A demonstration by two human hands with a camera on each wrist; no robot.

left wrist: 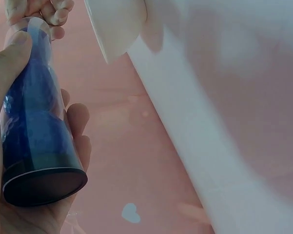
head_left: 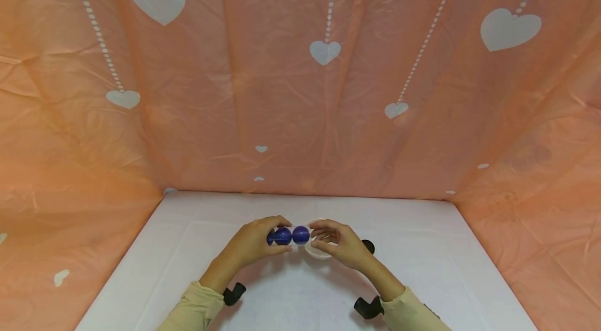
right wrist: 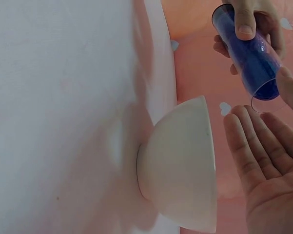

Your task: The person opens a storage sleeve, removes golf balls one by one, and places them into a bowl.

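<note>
Left hand [head_left: 253, 237] was clamped round the clear tube [left wrist: 44, 36], thumb on one side, fingers wrapped round the other. Grip sat toward the black cap [left wrist: 46, 187], presumably so the far end stayed free and visible. Tube was up off the table [head_left: 422, 247], lying roughly level, clear end toward the right hand [head_left: 343, 245]. Level made sense to me: loose round contents, less urge to roll.

Blue balls [head_left: 301, 235] were lined up single file inside; one sat near the clear end, another was partly masked by the left hand. Bore looked close to ball width, which would explain the neat row.

Right hand held nothing: fingers straight and spread just off the clear end, thumb up by its rim. Couldn't tell from my angle whether that thumb touched. Read it as a guard at that end.

White bowl [right wrist: 180, 165] stood upright on its base on the table, lower than the tube, close by the right hand. Sensible spot: within reach, not under the left arm. Hands were near each other, not touching as far as I saw.
</note>
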